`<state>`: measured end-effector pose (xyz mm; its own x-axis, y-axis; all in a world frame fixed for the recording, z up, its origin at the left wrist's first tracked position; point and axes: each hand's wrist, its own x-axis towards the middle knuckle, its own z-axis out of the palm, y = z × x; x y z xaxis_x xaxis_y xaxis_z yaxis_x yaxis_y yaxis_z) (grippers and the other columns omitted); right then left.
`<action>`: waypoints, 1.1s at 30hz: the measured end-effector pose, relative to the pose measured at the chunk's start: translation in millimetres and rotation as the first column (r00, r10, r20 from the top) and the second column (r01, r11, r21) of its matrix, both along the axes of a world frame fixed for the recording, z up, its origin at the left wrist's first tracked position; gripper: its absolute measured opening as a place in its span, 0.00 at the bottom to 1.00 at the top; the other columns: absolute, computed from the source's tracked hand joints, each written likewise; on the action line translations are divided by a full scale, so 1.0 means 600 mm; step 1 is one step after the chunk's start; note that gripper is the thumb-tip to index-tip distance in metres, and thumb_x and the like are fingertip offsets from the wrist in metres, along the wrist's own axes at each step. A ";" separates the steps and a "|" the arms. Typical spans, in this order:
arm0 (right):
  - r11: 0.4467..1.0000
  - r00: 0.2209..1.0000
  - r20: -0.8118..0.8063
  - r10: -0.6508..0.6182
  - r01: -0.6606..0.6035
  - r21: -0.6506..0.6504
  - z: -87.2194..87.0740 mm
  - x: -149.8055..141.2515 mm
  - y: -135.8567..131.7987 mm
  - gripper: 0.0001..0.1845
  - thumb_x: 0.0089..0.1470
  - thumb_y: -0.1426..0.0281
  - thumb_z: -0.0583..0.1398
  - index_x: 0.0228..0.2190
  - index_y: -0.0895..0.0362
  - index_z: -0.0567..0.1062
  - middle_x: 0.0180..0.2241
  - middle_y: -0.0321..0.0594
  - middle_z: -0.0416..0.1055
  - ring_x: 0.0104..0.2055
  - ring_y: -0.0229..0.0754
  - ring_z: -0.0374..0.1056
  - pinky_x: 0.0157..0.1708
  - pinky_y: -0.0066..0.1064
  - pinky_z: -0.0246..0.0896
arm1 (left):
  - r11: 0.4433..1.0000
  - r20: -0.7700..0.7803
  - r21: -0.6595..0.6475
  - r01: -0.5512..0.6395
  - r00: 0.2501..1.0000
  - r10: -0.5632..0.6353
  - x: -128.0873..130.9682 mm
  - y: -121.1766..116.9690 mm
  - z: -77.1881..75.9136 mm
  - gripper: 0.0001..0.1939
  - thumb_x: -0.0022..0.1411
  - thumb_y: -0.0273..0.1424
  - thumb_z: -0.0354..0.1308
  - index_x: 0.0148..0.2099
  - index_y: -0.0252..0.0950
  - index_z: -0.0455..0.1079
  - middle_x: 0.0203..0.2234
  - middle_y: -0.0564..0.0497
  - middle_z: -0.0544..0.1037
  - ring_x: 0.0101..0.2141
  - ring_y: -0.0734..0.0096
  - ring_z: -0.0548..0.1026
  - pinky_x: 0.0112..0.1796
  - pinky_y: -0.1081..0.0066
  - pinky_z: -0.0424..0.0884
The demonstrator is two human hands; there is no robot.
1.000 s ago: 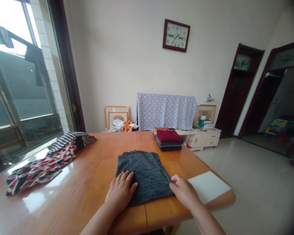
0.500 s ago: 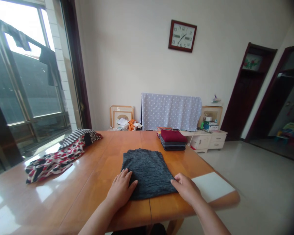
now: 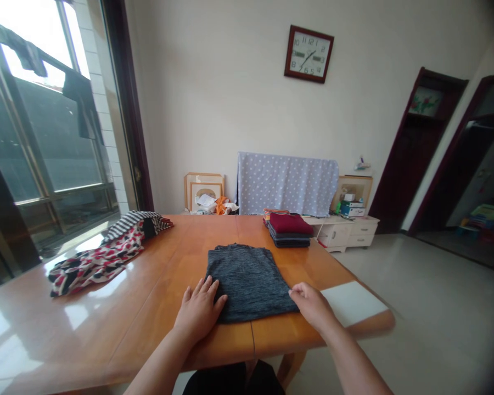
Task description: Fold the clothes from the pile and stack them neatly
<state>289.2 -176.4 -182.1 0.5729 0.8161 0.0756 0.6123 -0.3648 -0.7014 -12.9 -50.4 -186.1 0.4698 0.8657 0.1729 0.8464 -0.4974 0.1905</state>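
A folded dark grey garment lies flat on the wooden table in front of me. My left hand rests on its near left corner with fingers stretched out flat. My right hand touches its near right corner, fingers curled at the cloth's edge. Farther back on the right stands a neat stack of folded clothes with a dark red one on top.
A loose heap of red-patterned and striped clothes lies at the table's left. A white board sits at the near right corner. Beyond the table are a dotted cloth over furniture, picture frames, a low cabinet and a window on the left.
The view has shifted slightly, the table appearing lower and nearer. Both hands stay at the grey garment's near corners; the left hand has slid a little toward its edge.
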 end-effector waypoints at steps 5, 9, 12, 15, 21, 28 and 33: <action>0.997 0.999 -0.053 0.005 -0.001 0.079 -0.004 0.001 -0.007 0.16 0.54 0.61 0.57 0.41 0.54 0.77 0.36 0.39 0.78 0.39 0.44 0.73 0.36 0.29 0.62 | 1.000 0.043 0.003 0.000 0.999 0.000 -0.002 0.000 0.004 0.30 0.68 0.50 0.43 0.64 0.42 0.64 0.67 0.45 0.58 0.67 0.51 0.50 0.63 0.45 0.47; 0.996 1.000 -0.010 0.005 -0.004 0.092 -0.003 0.002 -0.005 0.16 0.54 0.65 0.55 0.42 0.51 0.77 0.36 0.37 0.78 0.39 0.43 0.73 0.37 0.29 0.63 | 0.998 0.159 0.058 0.033 0.986 -0.042 0.011 -0.008 0.020 0.26 0.68 0.47 0.45 0.60 0.40 0.68 0.63 0.44 0.65 0.65 0.51 0.56 0.63 0.47 0.49; 0.989 0.998 0.041 -0.037 0.031 0.145 0.007 -0.005 0.006 0.16 0.54 0.66 0.55 0.43 0.50 0.76 0.39 0.36 0.78 0.41 0.42 0.73 0.39 0.29 0.62 | 0.984 0.313 0.062 0.168 0.933 -0.179 0.039 -0.020 0.035 0.25 0.68 0.46 0.47 0.59 0.38 0.68 0.60 0.43 0.69 0.61 0.57 0.64 0.61 0.59 0.58; 0.960 1.000 -0.020 -0.008 0.014 0.280 0.026 -0.030 0.026 0.17 0.54 0.66 0.55 0.44 0.52 0.75 0.37 0.38 0.77 0.40 0.42 0.72 0.41 0.30 0.63 | 0.943 0.451 0.005 0.333 0.841 -0.299 0.081 -0.036 0.041 0.28 0.64 0.44 0.54 0.62 0.37 0.65 0.57 0.43 0.72 0.58 0.60 0.69 0.58 0.63 0.63; 0.872 0.862 -0.370 0.346 -0.151 0.466 0.069 -0.104 0.062 0.21 0.54 0.60 0.58 0.47 0.57 0.71 0.36 0.40 0.75 0.36 0.43 0.72 0.33 0.31 0.67 | 0.857 0.691 -0.166 0.487 0.678 -0.252 0.167 -0.050 0.024 0.46 0.53 0.37 0.65 0.69 0.35 0.52 0.62 0.40 0.65 0.61 0.55 0.64 0.59 0.60 0.61; 0.917 0.743 -0.656 0.135 0.157 0.366 0.053 -0.054 0.082 0.18 0.55 0.59 0.59 0.43 0.57 0.71 0.39 0.46 0.75 0.38 0.44 0.76 0.32 0.30 0.72 | 0.711 0.889 -0.456 0.535 0.311 0.336 0.179 -0.009 0.005 0.19 0.60 0.41 0.57 0.49 0.35 0.70 0.39 0.46 0.79 0.37 0.65 0.78 0.36 0.70 0.71; 0.984 0.644 -0.763 0.053 0.096 0.149 0.023 -0.017 0.105 0.11 0.56 0.64 0.59 0.37 0.60 0.71 0.31 0.47 0.75 0.32 0.45 0.77 0.31 0.33 0.74 | 0.620 0.841 -0.500 0.604 0.167 0.515 0.165 -0.004 0.001 0.22 0.53 0.47 0.65 0.43 0.36 0.70 0.33 0.51 0.78 0.27 0.74 0.73 0.29 0.76 0.64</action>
